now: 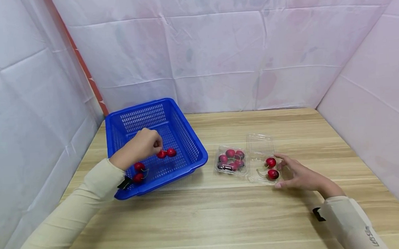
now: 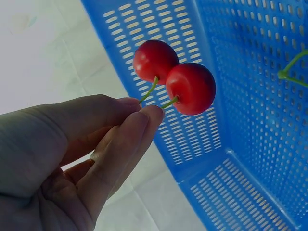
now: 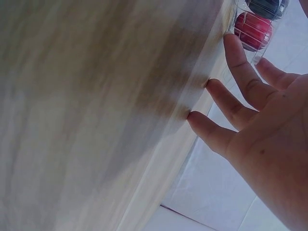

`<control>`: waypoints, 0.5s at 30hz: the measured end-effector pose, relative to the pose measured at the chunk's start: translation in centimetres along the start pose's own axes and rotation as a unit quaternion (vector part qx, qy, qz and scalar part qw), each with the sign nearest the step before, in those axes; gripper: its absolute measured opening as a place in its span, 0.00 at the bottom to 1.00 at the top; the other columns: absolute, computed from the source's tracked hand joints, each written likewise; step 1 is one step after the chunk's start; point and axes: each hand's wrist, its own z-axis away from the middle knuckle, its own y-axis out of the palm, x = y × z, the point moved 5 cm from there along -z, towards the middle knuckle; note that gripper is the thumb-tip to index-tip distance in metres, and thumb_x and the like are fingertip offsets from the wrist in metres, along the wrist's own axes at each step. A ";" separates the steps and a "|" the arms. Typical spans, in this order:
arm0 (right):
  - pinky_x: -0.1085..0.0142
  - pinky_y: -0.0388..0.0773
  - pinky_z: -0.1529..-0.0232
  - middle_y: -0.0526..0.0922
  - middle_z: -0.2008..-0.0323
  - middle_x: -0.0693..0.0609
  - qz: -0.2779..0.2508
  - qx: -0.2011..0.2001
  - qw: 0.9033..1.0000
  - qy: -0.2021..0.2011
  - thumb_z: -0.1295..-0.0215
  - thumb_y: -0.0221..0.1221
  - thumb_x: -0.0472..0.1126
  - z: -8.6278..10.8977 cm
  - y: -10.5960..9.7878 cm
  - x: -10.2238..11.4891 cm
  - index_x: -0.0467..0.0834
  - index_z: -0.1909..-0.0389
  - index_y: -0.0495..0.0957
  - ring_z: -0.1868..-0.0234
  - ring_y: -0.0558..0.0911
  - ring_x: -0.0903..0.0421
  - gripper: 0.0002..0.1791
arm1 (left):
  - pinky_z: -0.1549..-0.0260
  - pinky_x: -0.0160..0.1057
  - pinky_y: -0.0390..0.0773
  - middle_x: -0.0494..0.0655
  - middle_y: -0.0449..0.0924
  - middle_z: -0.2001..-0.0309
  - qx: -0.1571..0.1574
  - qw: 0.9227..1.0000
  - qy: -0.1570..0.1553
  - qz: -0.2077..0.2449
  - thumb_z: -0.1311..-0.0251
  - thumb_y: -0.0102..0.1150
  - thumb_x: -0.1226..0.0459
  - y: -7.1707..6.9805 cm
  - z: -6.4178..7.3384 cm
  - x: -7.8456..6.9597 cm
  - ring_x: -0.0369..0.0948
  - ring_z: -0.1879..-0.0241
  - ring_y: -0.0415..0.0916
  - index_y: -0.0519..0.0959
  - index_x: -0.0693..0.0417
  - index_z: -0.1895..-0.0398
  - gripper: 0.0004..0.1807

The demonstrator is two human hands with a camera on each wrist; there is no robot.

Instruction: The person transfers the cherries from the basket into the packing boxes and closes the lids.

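Over the blue basket, my left hand pinches the green stems of a pair of red cherries between thumb and fingers; the fruit hangs free of the fingertips. Another cherry pair lies in the basket's near left part, beside my wrist. My right hand rests at the right side of a clear plastic clamshell box, thumb and fingers spread along its edge. In that box's right half sit two cherries with a stem; its left half holds several cherries.
A pale wood table carries the basket on the left and the plastic box right of the middle. White cloth walls stand behind and at both sides.
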 end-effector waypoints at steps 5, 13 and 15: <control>0.39 0.60 0.45 0.72 0.53 0.42 0.009 -0.001 1.000 0.000 0.52 0.73 0.47 -0.1 0.0 0.1 0.33 0.30 0.49 0.46 0.68 0.42 0.56 | 0.76 0.37 0.75 0.45 0.79 0.79 -0.016 1.000 -0.006 -0.017 0.46 0.62 0.73 -0.6 0.4 -0.8 0.39 0.79 0.71 0.82 0.58 0.80 0.07; 0.40 0.60 0.45 0.72 0.53 0.40 0.007 -0.003 1.000 -0.001 0.52 0.73 0.47 -0.1 -0.1 0.3 0.34 0.30 0.49 0.49 0.69 0.47 0.56 | 0.80 0.35 0.68 0.44 0.68 0.84 -0.084 0.995 -0.010 -0.051 0.45 0.55 0.77 -1.6 1.7 -2.7 0.39 0.82 0.64 0.72 0.54 0.87 0.16; 0.39 0.60 0.45 0.72 0.54 0.40 0.005 -0.002 1.000 -0.002 0.52 0.73 0.47 -0.1 -0.1 0.3 0.33 0.30 0.50 0.48 0.69 0.44 0.55 | 0.81 0.35 0.66 0.44 0.65 0.85 -0.094 0.994 -0.014 -0.057 0.45 0.53 0.78 -1.8 2.0 -3.1 0.40 0.82 0.62 0.69 0.54 0.88 0.18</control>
